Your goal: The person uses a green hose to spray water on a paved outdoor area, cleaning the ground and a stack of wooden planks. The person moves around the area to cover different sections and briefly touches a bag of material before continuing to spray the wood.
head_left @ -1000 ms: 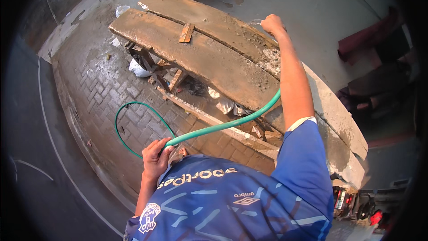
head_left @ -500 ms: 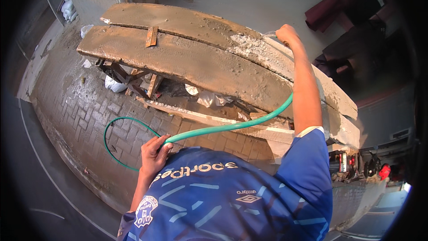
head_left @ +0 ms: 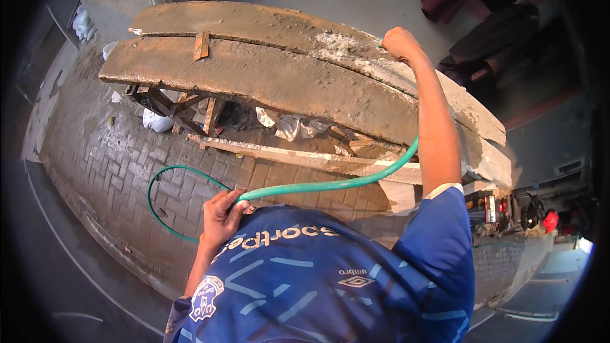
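Note:
A green hose (head_left: 318,187) runs from my left hand (head_left: 220,218) up and to the right, passing behind my right forearm. My left hand, low and left of centre, is closed round the hose. My right hand (head_left: 401,44) reaches out over the far plank, closed on the hose near its end; only a little green tip shows past the fingers. Below and left of that hand, pale gritty residue (head_left: 348,49) clings to the long wet planks (head_left: 267,82) of a bench-like structure. A small wood strip (head_left: 201,46) bridges the gap between the planks.
A loop of hose (head_left: 152,200) lies on the wet paving (head_left: 184,181). Beneath the planks are wooden legs (head_left: 210,116), crumpled sheets (head_left: 298,127) and a white bag (head_left: 157,121). Dark cloths (head_left: 495,38) lie at the far right. A red object (head_left: 550,220) sits at the right edge.
My right hand has shifted slightly left and up. The planks and surroundings sit a little further left in view. Both hands keep their hold on the hose.

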`<state>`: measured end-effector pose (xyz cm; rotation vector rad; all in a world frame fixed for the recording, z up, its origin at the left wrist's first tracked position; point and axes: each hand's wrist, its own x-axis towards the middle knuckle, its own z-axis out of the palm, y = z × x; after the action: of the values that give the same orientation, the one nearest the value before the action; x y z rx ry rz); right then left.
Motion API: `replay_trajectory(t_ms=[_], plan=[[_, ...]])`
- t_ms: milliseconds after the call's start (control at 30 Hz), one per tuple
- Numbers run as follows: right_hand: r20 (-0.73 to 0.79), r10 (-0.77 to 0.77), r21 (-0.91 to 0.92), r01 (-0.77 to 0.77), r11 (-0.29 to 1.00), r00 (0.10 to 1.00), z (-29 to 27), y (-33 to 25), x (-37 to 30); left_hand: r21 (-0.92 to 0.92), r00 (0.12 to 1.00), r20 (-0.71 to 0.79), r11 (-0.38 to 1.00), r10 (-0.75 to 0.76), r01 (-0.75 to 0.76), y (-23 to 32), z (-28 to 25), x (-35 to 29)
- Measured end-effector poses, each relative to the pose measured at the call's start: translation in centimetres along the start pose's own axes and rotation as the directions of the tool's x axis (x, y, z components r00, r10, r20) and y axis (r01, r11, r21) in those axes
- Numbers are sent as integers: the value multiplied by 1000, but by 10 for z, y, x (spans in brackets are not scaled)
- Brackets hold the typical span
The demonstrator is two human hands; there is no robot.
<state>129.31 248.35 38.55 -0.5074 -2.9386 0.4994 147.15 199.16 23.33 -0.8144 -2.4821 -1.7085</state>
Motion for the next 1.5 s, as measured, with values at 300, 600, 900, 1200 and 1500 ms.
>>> replay_trajectory(t_ms=[300,600,900,1200,1500], plan=[[19,53,-109,-51,993,998,12,-53,11,46,995,-103,999,-12,17,-6,-13,-22],[-36,132,-203,-137,970,991,13,1,15,61,997,-76,998,-17,22,-6,-18,-23],[-100,33,-170,-50,984,994,21,-30,15,67,998,-57,998,0,4,-6,-20,-18],[109,-76,-83,86,993,991,43,-60,-5,33,998,-58,999,-8,10,-12,-20,-22],[230,-242,-166,283,945,943,51,-94,-29,31,998,-57,999,21,-19,-10,-19,-18]])
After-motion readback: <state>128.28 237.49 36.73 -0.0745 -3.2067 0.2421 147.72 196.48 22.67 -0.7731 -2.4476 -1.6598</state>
